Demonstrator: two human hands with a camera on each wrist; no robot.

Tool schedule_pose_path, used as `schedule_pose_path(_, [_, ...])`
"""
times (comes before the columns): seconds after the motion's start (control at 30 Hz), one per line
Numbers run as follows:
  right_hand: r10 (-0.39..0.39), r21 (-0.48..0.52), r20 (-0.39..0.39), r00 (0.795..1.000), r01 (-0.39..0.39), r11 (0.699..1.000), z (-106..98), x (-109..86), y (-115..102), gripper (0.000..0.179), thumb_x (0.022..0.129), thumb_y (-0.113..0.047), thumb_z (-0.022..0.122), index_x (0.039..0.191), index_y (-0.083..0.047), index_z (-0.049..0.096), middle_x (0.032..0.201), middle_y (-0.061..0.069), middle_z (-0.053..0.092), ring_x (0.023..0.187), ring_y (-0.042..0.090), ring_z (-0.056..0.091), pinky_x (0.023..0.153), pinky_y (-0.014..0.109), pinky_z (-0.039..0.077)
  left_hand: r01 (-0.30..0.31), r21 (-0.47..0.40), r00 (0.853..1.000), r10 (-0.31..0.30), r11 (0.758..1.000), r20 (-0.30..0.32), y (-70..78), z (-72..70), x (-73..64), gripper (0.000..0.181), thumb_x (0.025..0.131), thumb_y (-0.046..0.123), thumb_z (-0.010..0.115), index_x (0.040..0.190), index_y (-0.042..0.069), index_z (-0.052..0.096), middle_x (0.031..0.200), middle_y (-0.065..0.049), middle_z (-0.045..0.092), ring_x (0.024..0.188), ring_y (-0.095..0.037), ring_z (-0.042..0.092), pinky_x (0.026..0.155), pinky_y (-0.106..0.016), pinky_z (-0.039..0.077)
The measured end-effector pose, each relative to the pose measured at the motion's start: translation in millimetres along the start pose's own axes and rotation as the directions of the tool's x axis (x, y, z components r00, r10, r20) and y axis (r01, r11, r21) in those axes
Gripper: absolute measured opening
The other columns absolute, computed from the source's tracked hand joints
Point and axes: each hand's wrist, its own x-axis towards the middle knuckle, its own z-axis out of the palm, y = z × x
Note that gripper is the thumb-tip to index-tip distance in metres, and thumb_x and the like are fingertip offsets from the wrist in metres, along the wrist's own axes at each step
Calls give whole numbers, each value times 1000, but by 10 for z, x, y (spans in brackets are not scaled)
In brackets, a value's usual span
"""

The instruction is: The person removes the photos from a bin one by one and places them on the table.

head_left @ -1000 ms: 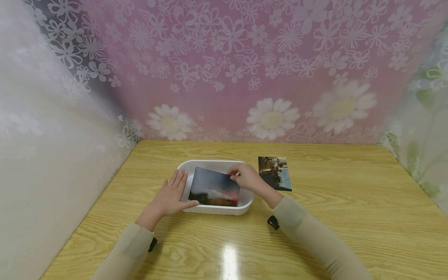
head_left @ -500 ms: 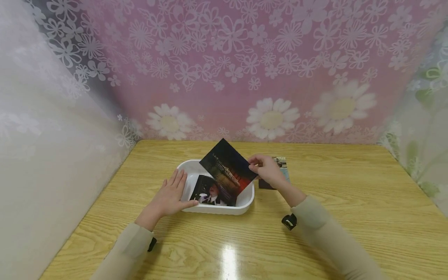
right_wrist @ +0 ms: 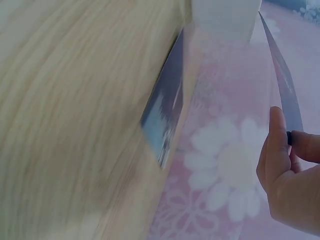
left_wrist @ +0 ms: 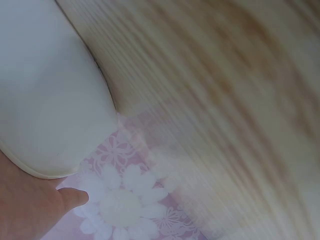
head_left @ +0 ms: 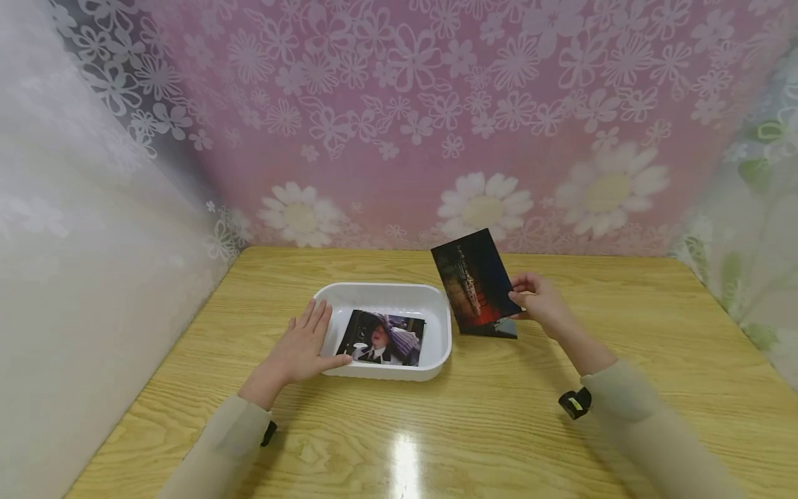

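Observation:
My right hand (head_left: pixel 544 305) pinches a dark photo print (head_left: pixel 474 281) with a red patch by its edge, thumb on one face and fingers on the other. The print is raised and tilted, right of the white tray (head_left: pixel 444 346). Beneath it, a second photo print (right_wrist: pixel 164 112) lies flat on the table, mostly covered in the head view. Inside the tray rests a third photo print (head_left: pixel 383 339), showing a figure in a wide hat. My left hand (head_left: pixel 299 350) lies over the tray's left rim with its fingers straight. In the left wrist view, the tray's outer wall (left_wrist: pixel 55 95) fills the upper left.
The wood-grain table (head_left: pixel 349 430) runs back to a pink flowered backdrop (head_left: pixel 386 138). A pale curtain (head_left: pixel 81 242) borders the left side, and another flowered one (head_left: pixel 754 229) the right. Black straps (head_left: pixel 575 402) show at the wrists.
My right hand has lifted the dark print out of the tray and carried it right, over the print on the table. The hat print in the tray is now uncovered. My left hand stays put.

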Motion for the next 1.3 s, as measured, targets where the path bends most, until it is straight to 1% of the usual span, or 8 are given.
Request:
schedule_pose_path(0.2, [41, -33, -36, 998, -42, 999, -291, -98, 132, 28, 91, 2, 42, 115, 14, 35, 97, 14, 39, 76, 12, 49, 70, 36, 50, 5, 9, 1000, -5, 1000, 6, -14, -3, -3, 102, 76, 70, 40, 139, -5, 13, 145, -19, 8, 132, -32, -1, 98, -57, 14])
schedule_pose_path(0.53, [92, -85, -81, 992, -98, 992, -717, -254, 379, 33, 92, -2, 41, 119, 16, 31, 97, 13, 38, 75, 5, 47, 71, 33, 50, 1, 13, 1000, -1, 1000, 0, -29, 11, 3, 101, 77, 70, 40, 139, -5, 13, 145, -19, 8, 132, -32, -1, 98, -57, 14])
schedule_pose_path(0.73, [105, -106, -100, 989, -116, 988, -867, -295, 483, 37, 93, -4, 40, 121, 17, 28, 98, 15, 38, 76, 2, 46, 70, 33, 51, -1, 6, 1000, 1, 1000, 0, -16, -7, -3, 101, 77, 69, 41, 139, -5, 13, 145, -20, 8, 132, -33, -1, 98, -57, 14])
schedule_pose_path(0.97, [123, -140, -107, 987, -138, 981, -936, -285, 538, 35, 93, -4, 40, 119, 17, 30, 98, 16, 40, 73, 1, 47, 67, 30, 51, -1, 11, 1000, 2, 1000, -2, -1, -25, 2, 101, 77, 69, 41, 139, -5, 13, 145, -20, 9, 132, -33, -1, 98, -57, 15])
schedule_pose_path(1.07, [137, -161, -103, 985, -152, 975, -955, -276, 554, 36, 92, -3, 40, 119, 19, 29, 99, 18, 40, 75, 5, 48, 67, 29, 51, -2, 13, 1000, 2, 1000, -1, -1, -23, 6, 101, 77, 70, 40, 139, -5, 13, 145, -19, 9, 132, -33, -1, 98, -57, 15])
schedule_pose_path(1.1, [144, -166, -97, 985, -159, 973, -963, -273, 559, 37, 93, -3, 39, 120, 20, 28, 100, 19, 40, 78, 8, 49, 67, 30, 51, -1, 13, 1000, 1, 1000, 1, -1, -22, 7, 101, 77, 70, 40, 139, -5, 13, 145, -19, 9, 132, -33, -1, 98, -57, 15])
schedule_pose_path(1.2, [161, -169, -79, 984, -172, 971, -973, -259, 577, 38, 92, -1, 38, 121, 21, 26, 106, 26, 37, 90, 24, 50, 70, 32, 50, 2, 8, 1000, -3, 1000, 2, -5, -18, 6, 101, 77, 70, 40, 139, -5, 13, 145, -19, 9, 132, -32, -1, 98, -57, 14])
schedule_pose_path(1.3, [183, -159, -61, 981, -191, 969, -979, -245, 597, 38, 91, 0, 38, 120, 22, 25, 111, 31, 33, 101, 38, 43, 72, 34, 50, 5, 6, 1000, -5, 1000, 5, -8, -10, 3, 102, 77, 70, 40, 139, -5, 13, 145, -19, 8, 132, -32, -2, 98, -57, 14])
